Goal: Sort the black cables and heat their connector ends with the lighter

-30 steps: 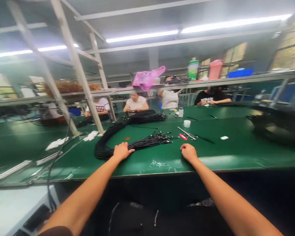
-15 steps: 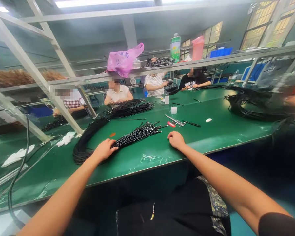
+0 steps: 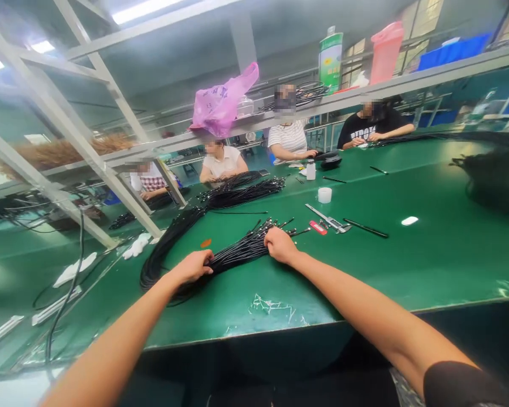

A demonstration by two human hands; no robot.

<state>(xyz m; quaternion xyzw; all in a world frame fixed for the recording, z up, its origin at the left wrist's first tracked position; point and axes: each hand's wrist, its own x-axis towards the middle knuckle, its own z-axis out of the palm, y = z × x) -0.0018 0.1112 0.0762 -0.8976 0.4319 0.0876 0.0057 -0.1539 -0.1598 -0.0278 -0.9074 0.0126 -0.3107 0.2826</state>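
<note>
on the green table [image 3: 432,260], both hands [image 3: 195,265] [image 3: 280,246] at a black cable bundle [image 3: 240,250]

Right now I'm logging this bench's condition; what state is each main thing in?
Black cable bundle: bent in a curve, tips fanned
Left hand: on the bundle, grip unclear
Right hand: curled at the bundle's tips, grip unclear
Caliper: lying flat
White bottle: upright
Pink bag: crumpled
Green can: upright
Pink container: upright
Ceiling light: lit

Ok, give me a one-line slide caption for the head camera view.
Left hand on a black cable bundle, right hand at its tipped end, green table beneath.
</note>
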